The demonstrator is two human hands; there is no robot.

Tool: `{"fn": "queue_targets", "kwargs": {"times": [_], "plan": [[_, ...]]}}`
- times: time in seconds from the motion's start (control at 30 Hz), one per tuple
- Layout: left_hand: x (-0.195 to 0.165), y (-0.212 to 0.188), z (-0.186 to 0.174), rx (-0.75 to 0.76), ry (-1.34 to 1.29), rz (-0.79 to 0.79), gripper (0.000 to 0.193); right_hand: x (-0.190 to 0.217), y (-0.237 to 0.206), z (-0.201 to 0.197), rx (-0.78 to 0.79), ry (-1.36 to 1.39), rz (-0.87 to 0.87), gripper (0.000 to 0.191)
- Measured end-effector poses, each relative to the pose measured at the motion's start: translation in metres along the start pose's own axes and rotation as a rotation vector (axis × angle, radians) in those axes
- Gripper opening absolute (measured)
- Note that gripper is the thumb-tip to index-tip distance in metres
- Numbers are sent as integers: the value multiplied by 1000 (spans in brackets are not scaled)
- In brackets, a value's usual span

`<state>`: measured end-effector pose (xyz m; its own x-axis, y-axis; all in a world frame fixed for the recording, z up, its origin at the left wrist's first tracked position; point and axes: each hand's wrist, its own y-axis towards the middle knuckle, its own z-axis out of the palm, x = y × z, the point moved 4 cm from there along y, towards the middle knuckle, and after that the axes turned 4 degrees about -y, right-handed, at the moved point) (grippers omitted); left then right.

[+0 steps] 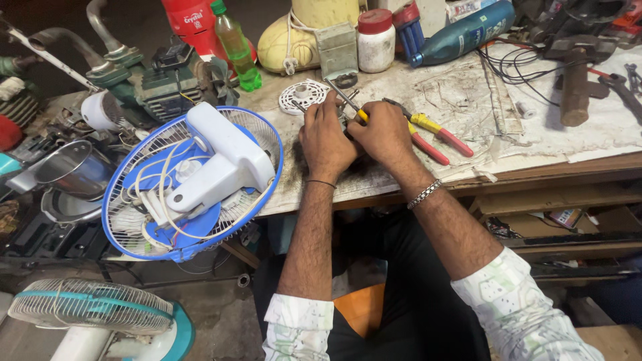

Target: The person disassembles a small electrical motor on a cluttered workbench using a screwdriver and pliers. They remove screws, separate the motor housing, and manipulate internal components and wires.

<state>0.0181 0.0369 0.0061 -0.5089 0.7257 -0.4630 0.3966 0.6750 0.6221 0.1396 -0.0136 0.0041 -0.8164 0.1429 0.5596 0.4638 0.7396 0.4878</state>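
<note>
**Both hands working a screwdriver into a small part on the bench**

Head view: The left hand [326, 140] is curling closed around a small dark part [346, 126] at the bench [468, 100] edge, mostly hiding it, so what the part is I cannot tell. The right hand [386, 134] is closing on the yellow handle of a screwdriver [344, 101], whose metal shaft is pointing up and away from the fingers. The two hands are touching, pressed together over the part.

As for progress, the blue-rimmed fan [190, 180] is lying face down at the left end of the bench with its white motor housing up and its cord loose over the grille, and a round white vented cover [302, 95] is sitting apart just beyond the hands. This suggests disassembly is already under way, with the small part in the middle of being worked on and nothing reassembled yet.

Just right of the hands, red-and-yellow pliers [435, 137] are lying within reach. Further back, a white jar with a red lid [375, 40], a green bottle [235, 43] and a blue bottle [465, 32] are crowding the rear. A wooden-handled hammer [575, 90] and black wires are lying far right. A second fan [93, 314] is standing on the floor below.
</note>
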Motion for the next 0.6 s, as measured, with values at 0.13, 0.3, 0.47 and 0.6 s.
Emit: {"fn": "queue_targets", "kwargs": {"times": [0.13, 0.3, 0.47, 0.6], "plan": [[-2, 0, -2, 32, -34, -20, 84, -1, -1, -2, -38, 56, -19, 24], [-1, 0, -1, 26, -37, -11, 84, -5, 1, 1, -25, 54, -74, 26], [2, 1, 3, 25, 30, -14, 85, -5, 1, 2, -18, -30, -132, 25], [0, 1, 2, 32, 8, -29, 92, -3, 1, 3, 10, -28, -55, 27]]}}
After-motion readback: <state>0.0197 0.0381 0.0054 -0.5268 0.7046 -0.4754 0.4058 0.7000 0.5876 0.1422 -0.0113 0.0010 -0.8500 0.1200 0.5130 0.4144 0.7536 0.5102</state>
